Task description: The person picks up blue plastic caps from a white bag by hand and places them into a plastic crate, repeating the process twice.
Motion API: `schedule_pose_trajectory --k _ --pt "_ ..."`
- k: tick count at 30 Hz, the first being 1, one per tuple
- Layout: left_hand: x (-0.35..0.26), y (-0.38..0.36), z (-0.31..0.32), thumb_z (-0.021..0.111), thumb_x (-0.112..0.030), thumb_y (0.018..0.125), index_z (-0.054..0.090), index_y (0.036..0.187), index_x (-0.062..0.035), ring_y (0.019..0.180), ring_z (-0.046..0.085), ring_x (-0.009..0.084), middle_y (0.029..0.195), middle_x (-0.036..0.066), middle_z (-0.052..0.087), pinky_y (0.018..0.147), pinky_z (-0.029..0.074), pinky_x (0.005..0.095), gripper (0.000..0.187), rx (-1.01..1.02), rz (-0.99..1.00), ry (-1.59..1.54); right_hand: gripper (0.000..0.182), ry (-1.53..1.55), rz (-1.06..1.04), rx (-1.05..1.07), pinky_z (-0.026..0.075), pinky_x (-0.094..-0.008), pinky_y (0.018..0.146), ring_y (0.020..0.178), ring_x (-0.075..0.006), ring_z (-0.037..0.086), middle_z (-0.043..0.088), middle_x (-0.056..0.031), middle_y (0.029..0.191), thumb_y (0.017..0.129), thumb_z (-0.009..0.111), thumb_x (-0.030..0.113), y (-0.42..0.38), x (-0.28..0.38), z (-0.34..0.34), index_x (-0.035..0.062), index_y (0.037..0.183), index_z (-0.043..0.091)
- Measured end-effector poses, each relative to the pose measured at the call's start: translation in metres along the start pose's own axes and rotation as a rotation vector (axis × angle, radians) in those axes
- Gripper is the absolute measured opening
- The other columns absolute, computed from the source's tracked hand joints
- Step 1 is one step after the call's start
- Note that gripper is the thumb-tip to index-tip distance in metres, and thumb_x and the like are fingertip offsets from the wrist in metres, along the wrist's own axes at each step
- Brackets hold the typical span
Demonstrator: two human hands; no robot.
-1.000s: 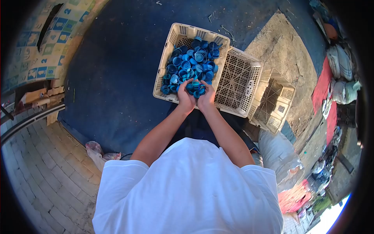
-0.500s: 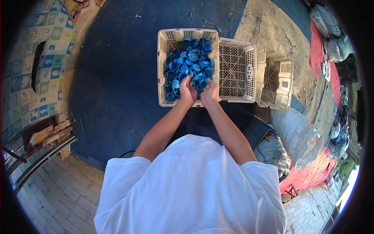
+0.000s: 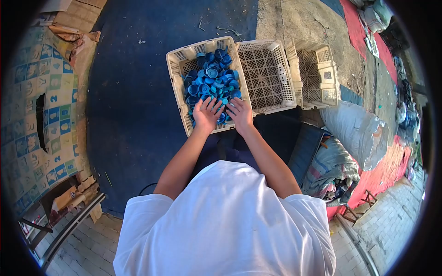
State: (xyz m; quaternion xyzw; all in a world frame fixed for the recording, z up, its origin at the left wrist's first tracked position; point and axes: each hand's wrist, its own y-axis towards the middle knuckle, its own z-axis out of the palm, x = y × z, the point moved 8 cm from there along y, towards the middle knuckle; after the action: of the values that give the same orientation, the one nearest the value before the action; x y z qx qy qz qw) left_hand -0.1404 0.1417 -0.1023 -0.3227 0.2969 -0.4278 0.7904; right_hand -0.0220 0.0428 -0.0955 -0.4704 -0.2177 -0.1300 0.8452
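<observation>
Blue plastic caps (image 3: 212, 73) in several shades lie heaped inside a cream plastic crate (image 3: 173, 62) with slotted walls. Over the near part of the heap, my left hand (image 3: 206, 114) is open, its fingers spread and pointing away from me. Beside it on the right, my right hand (image 3: 241, 115) is open too, fingers apart above the caps near the crate's right side. Between the two hands some caps show, and neither hand grips one.
Right of the cap crate stand a second cream crate (image 3: 266, 69) and a smaller third one (image 3: 313, 69). Dark blue sheeting (image 3: 129, 92) covers the ground to the left. Stuffed sacks (image 3: 357, 133) lie at the right, near a red cloth (image 3: 382, 179). A patterned mat (image 3: 55, 119) hangs far left.
Both hands were cupped together among the caps; now their fingers are spread apart over the heap. The view has turned, so the crates appear tilted and shifted left.
</observation>
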Motion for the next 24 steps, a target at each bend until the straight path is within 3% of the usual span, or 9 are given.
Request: schedule_pose_trajectory --k 1,4,6,10,13,14,17,24 --pt "-0.001 0.0 -0.003 0.054 -0.042 0.101 0.043 0.146 -0.0009 0.132 0.054 0.0397 0.148 0.018 0.048 0.113 0.044 0.0568 0.061 -0.028 0.002 0.016 0.062 -0.021 0.01 0.012 0.041 -0.0487 0.115 0.14 -0.0379 0.047 0.042 -0.0239 0.154 0.103 0.05 0.033 -0.004 0.002 -0.007 -0.003 0.151 0.037" --pt "-0.002 0.001 -0.005 0.056 -0.041 0.1 0.046 0.141 -0.0015 0.123 0.059 0.0348 0.134 0.012 0.055 0.106 0.048 0.0535 0.058 -0.062 -0.021 0.06 0.043 -0.046 0.003 -0.071 0.05 -0.0427 0.096 0.112 -0.0297 0.063 0.06 -0.0172 0.129 0.102 0.051 0.03 -0.017 0.008 -0.049 0.0009 0.134 0.052" --pt "0.003 0.003 -0.001 0.057 -0.04 0.099 0.046 0.141 -0.0023 0.12 0.06 0.0331 0.135 0.012 0.055 0.103 0.048 0.0511 0.058 -0.063 -0.048 0.095 0.033 -0.01 -0.006 -0.162 0.054 -0.0375 0.081 0.092 -0.0229 0.069 0.069 -0.0109 0.11 0.101 0.052 0.027 -0.026 0.01 -0.082 0.0045 0.124 0.06" --pt "0.03 0.008 0.029 0.059 -0.038 0.098 0.048 0.141 -0.0036 0.118 0.06 0.0306 0.129 0.01 0.059 0.1 0.048 0.0487 0.056 -0.028 -0.137 0.161 0.03 0.074 -0.034 -0.312 0.054 -0.0349 0.079 0.086 -0.0191 0.069 0.071 -0.0059 0.101 0.1 0.053 0.026 -0.06 0.021 -0.132 0.0068 0.12 0.064" --pt "0.064 0.015 0.055 0.06 -0.037 0.098 0.051 0.138 -0.0044 0.115 0.061 0.0288 0.129 0.009 0.06 0.098 0.049 0.0478 0.053 0.016 -0.218 0.253 0.034 0.051 -0.123 -0.36 0.055 -0.0358 0.081 0.089 -0.0204 0.069 0.071 -0.0071 0.104 0.099 0.056 0.029 -0.081 0.032 -0.161 0.005 0.122 0.063" --pt "0.077 0.018 0.065 0.06 -0.038 0.098 0.052 0.137 -0.0043 0.114 0.061 0.0283 0.128 0.009 0.06 0.098 0.049 0.0476 0.052 0.021 -0.234 0.289 0.025 0.082 -0.132 -0.4 0.055 -0.0319 0.072 0.079 -0.016 0.069 0.072 -0.0048 0.098 0.1 0.054 0.023 -0.087 0.034 -0.17 0.0093 0.117 0.066" --pt "0.13 0.017 0.102 0.053 -0.04 0.101 0.055 0.132 -0.0063 0.11 0.061 0.0264 0.124 0.007 0.061 0.096 0.049 0.0463 0.046 0.068 -0.329 0.383 0.023 0.092 -0.207 -0.459 0.053 -0.0291 0.071 0.079 -0.014 0.068 0.072 -0.0046 0.098 0.101 0.056 0.023 -0.105 0.046 -0.201 0.0094 0.114 0.068" --pt "0.281 0.008 0.163 0.054 -0.037 0.1 0.066 0.117 -0.008 0.106 0.066 0.0246 0.113 0.005 0.071 0.094 0.051 0.0426 0.036 0.19 -0.626 0.619 0.022 0.18 -0.379 -0.536 0.051 -0.0264 0.073 0.081 -0.0115 0.066 0.072 -0.0051 0.101 0.1 0.058 0.02 -0.157 0.105 -0.273 0.0077 0.114 0.069"
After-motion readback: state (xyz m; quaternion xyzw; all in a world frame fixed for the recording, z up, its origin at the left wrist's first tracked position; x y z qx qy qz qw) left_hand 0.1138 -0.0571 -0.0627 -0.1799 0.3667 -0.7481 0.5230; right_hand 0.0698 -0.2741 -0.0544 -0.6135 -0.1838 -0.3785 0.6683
